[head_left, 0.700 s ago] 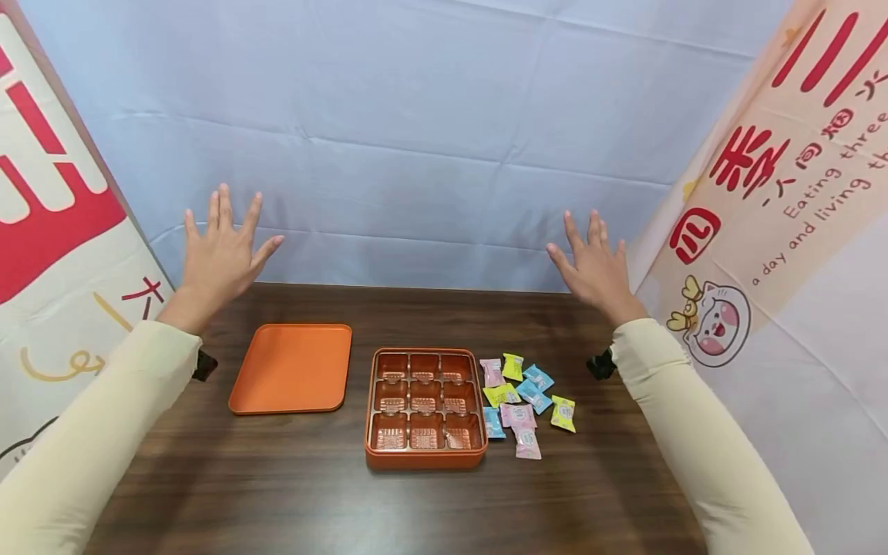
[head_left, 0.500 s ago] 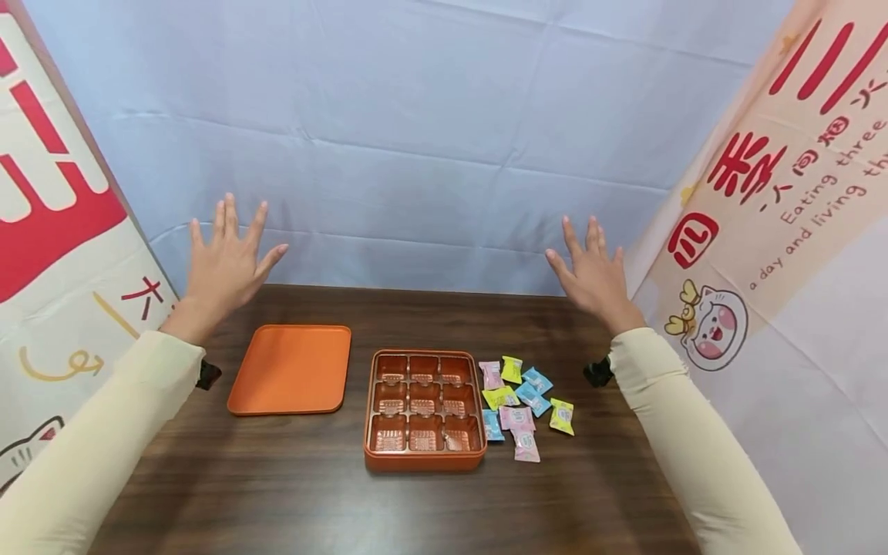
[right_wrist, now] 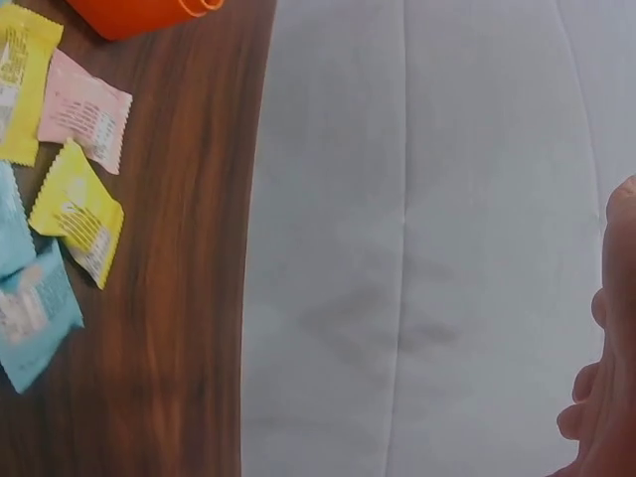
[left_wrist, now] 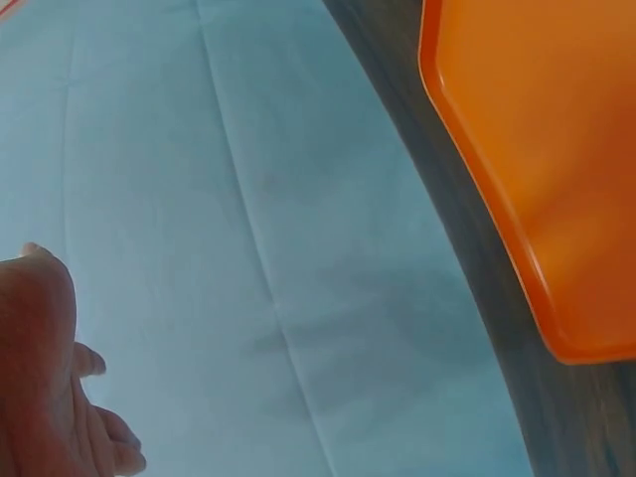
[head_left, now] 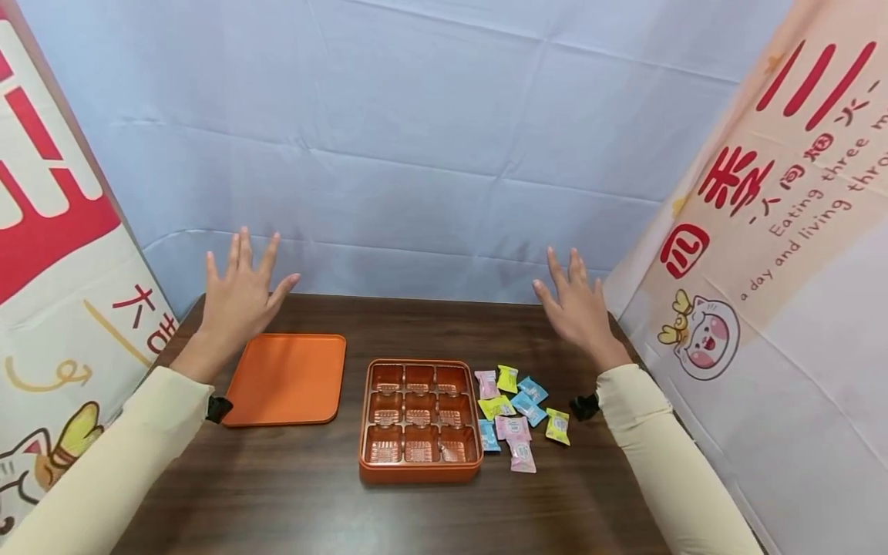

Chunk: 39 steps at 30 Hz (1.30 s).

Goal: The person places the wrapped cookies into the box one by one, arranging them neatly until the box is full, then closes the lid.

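My left hand is held up with fingers straight and spread, over the far left of the table; it holds nothing. Nearest to it is a flat orange lid, lying on the table and partly behind the wrist. On the other side my right hand is raised too, fingers spread, with nothing in it. Between the hands sits an orange box whose brown insert has several bare compartments. Several small wrapped candies lie against and beside its right side: pink, yellow and blue.
A dark wood table bears everything. Its far edge meets a pale blue cloth backdrop. Printed cloth banners stand at the left and the right. Dark straps show under the cuffs.
Both hands have come lower in the head view and slightly inward, still spread. The head view has shifted a little. Lid, box and candies stay as they were on the table.
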Tool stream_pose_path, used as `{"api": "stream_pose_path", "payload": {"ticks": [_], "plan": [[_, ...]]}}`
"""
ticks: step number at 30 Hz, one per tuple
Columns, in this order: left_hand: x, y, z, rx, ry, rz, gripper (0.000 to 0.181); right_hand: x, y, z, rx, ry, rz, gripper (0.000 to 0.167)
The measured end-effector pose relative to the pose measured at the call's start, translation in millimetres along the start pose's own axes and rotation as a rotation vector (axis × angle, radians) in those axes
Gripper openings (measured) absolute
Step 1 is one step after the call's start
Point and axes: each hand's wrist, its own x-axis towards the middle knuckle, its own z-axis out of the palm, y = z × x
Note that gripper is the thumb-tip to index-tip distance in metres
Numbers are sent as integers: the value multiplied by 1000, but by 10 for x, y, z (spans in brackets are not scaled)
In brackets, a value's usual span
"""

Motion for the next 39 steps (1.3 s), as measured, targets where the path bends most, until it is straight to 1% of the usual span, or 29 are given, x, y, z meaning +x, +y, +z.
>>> {"api": "stream_pose_path", "payload": {"ticks": [3,6,12,16,21,24,31,36,39], "plan": [[-40,99,72,-25,4,8,77,-79,44,47,11,9,7,73],[-92,210,139,-55,-6,18,77,-166,76,133,29,1,15,73],[-209,359,201,-78,-26,20,77,-264,71,307,78,-4,9,71],[-270,402,214,-85,-23,12,76,-312,55,356,97,3,6,71],[-334,430,236,-120,-21,-9,76,-395,42,418,105,2,14,70],[-380,452,251,-146,-33,-24,75,-454,17,473,115,3,16,71],[-511,526,274,-213,-77,-87,77,-563,-62,598,146,7,1,70],[-591,598,311,-253,-110,-84,79,-648,-104,662,165,-5,-9,71],[-616,640,336,-264,-113,-89,78,-688,-127,691,184,-2,-20,71]]}}
